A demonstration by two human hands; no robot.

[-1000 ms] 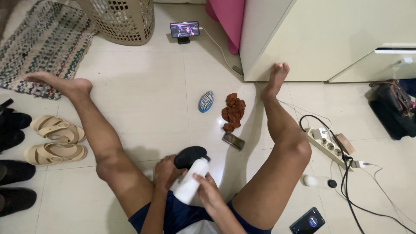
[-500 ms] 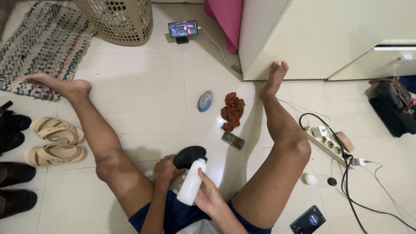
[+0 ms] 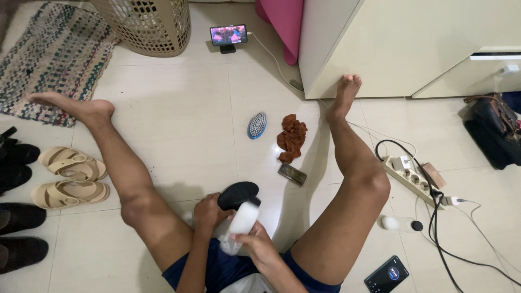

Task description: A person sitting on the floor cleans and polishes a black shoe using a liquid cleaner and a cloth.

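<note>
I sit on the floor (image 3: 179, 119) with my legs wide apart. My left hand (image 3: 207, 212) is curled around a black shoe (image 3: 237, 194) and holds it low between my knees. My right hand (image 3: 254, 245) is wrapped tight around a white bottle (image 3: 241, 223). The bottle looks blurry. Its long side tips up and away from me, and its top end sits right by the shoe, maybe touching it. So the shoe is just ahead of my right hand and a bit to the left. A blue brush (image 3: 257, 125) and a brown rag (image 3: 292, 138) lie farther out on the floor, well away from both hands
</note>
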